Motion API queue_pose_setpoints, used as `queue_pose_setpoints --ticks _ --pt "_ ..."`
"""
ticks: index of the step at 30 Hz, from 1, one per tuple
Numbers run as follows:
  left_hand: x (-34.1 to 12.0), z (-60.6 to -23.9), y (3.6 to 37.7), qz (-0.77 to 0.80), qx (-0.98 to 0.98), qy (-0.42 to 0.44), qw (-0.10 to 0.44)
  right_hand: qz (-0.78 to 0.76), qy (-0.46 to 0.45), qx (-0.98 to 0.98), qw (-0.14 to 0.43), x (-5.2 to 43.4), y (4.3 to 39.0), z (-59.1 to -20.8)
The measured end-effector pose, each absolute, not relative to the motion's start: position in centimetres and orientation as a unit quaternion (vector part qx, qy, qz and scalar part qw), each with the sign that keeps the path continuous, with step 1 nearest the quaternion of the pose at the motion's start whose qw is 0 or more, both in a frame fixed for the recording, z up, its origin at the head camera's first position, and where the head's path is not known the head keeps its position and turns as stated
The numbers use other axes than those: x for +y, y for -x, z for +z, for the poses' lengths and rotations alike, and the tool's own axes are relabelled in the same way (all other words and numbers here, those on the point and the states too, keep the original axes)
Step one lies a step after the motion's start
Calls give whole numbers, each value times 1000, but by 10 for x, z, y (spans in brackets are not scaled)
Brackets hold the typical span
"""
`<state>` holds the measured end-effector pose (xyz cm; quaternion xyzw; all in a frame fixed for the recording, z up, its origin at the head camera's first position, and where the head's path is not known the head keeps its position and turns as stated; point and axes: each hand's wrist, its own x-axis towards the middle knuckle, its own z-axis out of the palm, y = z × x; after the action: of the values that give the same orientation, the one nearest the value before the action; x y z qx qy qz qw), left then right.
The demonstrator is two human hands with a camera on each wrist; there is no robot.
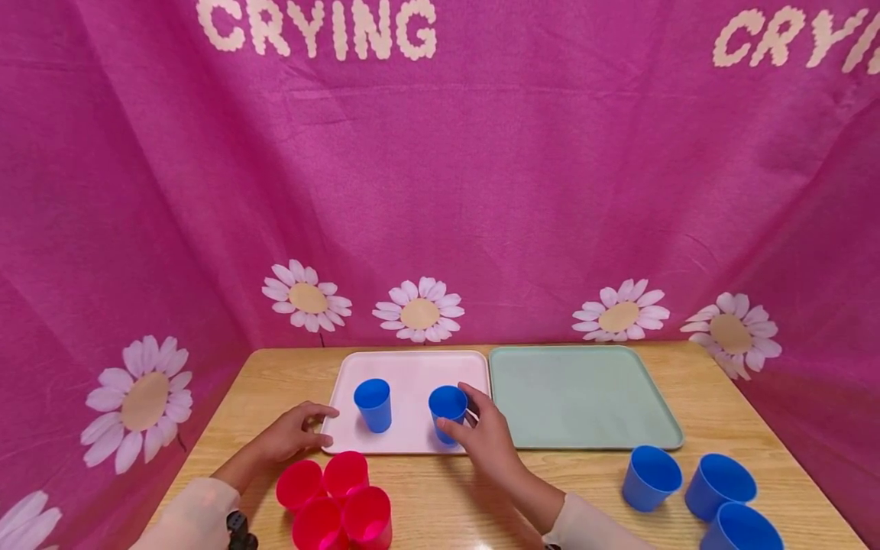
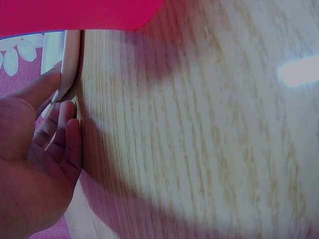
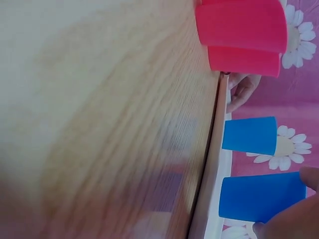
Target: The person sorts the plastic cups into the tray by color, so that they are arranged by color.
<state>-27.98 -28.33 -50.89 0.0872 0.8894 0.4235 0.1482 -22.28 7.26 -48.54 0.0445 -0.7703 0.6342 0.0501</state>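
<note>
Where daisy-printed pink cloth [image 1: 481,191] backs wooden table [image 1: 447,489], right fingers [image 1: 474,405] grasping blue cup [image 1: 447,410].

2 cups [image 1: 373,405] on left tray [image 1: 412,370]

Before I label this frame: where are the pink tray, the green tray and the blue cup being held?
pink tray [image 1: 412,374]: head view, bare surface.
green tray [image 1: 577,397]: head view, bare middle.
blue cup [image 1: 445,405]: head view, rim.
</note>
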Motion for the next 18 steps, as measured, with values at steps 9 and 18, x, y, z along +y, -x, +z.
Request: queue_pose_setpoints --ticks 9,18 --pt "-281 -508 279 419 892 -86 146 619 -44 -782 55 51 250 -487" --pt "-281 -508 279 422 891 -81 146 612 -34 -789 43 23 283 -489"
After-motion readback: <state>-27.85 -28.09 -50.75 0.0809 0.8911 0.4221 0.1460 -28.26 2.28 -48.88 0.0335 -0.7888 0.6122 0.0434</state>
